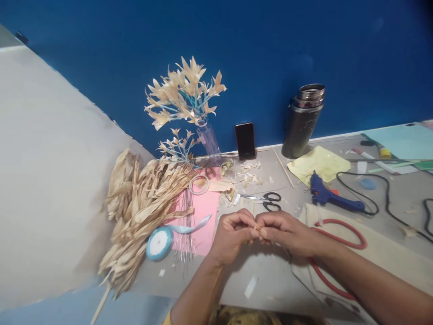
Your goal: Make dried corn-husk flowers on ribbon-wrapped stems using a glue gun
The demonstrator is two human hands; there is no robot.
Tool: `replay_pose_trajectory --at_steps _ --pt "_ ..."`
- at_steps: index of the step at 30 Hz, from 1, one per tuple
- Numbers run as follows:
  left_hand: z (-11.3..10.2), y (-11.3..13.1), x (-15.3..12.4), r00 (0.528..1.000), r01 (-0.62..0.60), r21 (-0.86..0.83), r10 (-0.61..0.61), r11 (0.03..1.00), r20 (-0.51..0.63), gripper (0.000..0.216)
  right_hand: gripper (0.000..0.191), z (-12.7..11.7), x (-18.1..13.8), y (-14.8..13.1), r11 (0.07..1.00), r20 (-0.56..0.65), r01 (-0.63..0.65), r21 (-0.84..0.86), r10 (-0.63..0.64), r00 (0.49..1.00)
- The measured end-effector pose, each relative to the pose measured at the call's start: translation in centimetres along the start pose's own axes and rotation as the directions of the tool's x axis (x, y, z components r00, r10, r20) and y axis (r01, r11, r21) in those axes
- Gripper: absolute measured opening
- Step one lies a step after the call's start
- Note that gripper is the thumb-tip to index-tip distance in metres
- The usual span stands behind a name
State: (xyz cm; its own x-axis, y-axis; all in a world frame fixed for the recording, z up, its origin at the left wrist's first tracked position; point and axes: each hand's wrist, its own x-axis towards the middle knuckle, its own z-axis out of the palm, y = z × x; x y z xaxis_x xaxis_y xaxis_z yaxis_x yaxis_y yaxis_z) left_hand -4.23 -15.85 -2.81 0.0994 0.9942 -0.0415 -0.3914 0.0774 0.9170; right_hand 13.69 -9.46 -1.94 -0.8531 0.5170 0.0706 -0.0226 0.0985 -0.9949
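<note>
Husk scrap [257,231] pinched between fingertips of left hand [233,234] and right hand [287,234], knuckles touching.

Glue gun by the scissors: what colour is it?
Blue; the glue gun shows best in the head view.

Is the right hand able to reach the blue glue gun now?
Probably yes. The glue gun lies uncovered on the table just beyond the right hand, but that hand is pinching a small piece with the left hand.
</note>
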Motion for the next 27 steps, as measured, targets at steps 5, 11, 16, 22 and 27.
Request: replay_pose_trajectory --at_steps 5,11,16,22,27 --pt "-0.08 0.27 -0.12 1.000 0.013 0.015 -0.013 1.000 0.010 0.018 0.038 -0.03 -0.03 0.41 0.990 0.078 -0.090 0.113 0.081 0.994" --pt "0.30 -0.17 -0.24 0.994 -0.055 0.065 0.061 0.996 -0.094 0.021 0.036 -0.06 0.06 -0.04 0.998 0.017 -0.019 -0.061 0.020 1.000" --pt "0.57 -0.33 -0.06 0.990 -0.050 0.007 0.050 0.999 -0.128 0.021 0.033 0.25 0.16 -0.35 0.991 -0.078 0.039 -0.129 -0.049 0.996" --pt "0.33 0.38 -0.14 0.999 -0.013 0.046 0.015 0.999 -0.047 0.012 0.032 0.54 0.20 -0.03 0.992 -0.122 0.036 -0.122 -0.051 0.991" --pt "0.31 0.24 -0.27 0.993 -0.028 0.037 0.032 0.999 -0.111 0.017 0.033 0.44 0.12 -0.03 0.999 -0.087 -0.027 -0.046 0.023 0.996"
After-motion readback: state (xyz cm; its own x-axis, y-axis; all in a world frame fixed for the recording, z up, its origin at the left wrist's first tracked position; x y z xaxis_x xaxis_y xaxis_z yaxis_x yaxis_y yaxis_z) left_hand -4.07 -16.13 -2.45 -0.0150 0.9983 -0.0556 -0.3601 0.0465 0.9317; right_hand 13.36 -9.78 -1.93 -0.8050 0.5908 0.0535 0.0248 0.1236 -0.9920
